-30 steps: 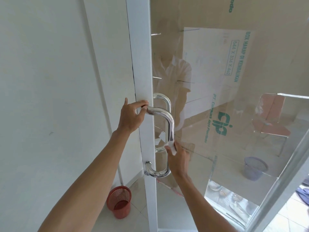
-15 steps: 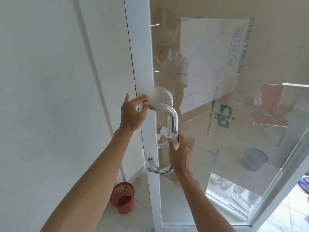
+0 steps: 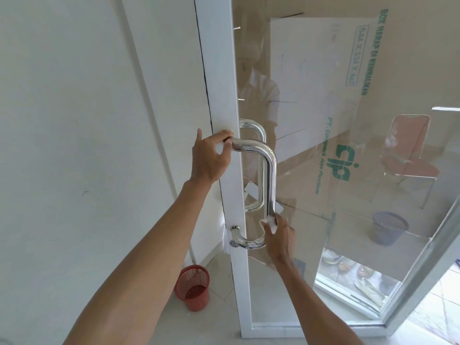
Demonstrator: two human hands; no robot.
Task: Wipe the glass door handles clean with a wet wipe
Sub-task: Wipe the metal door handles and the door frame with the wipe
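Glass door point(image 3: 348, 195) in a white frame point(image 3: 219, 70), swung partly open; white wall point(image 3: 74, 120) to the left, tiled floor point(image 3: 219, 319) below. Near-side handle point(image 3: 271, 175) is a polished steel D-pull bolted at top and bottom of the frame stile; a matching far-side handle point(image 3: 260, 150) shows through the glass behind it

Left hand point(image 3: 209, 158) is clamped on the top horizontal leg of the near handle, right at the frame – looks like it's steadying the door. Right hand point(image 3: 278, 240) is wrapped around the lower end of the vertical bar with the wet wipe point(image 3: 272, 224) pinched against the steel, just above the bottom bend

Doing this step well, my read:
- wrap the wipe fully round the tube, not just the front face
- run it through the bottom bend down to the lower mount point(image 3: 235, 232)
- keep the left hand braced so the door doesn't swing under pressure
- the spot under the left hand will need its own pass, same for the far-side handle

Hard to make out:
- back of the bar and wipe coverage there, hidden by right-hand fingers
- whether the steel is clean or smeared: reflections swamp it
- white patches seen through the glass near the far handle look like reflections of the wipe, can't confirm
- printed cardboard sheet point(image 3: 323, 83), chair point(image 3: 408, 150) and grey basket point(image 3: 388, 227) behind the glass are hazy
- red mesh bin point(image 3: 193, 287) on the floor by the frame, contents not visible
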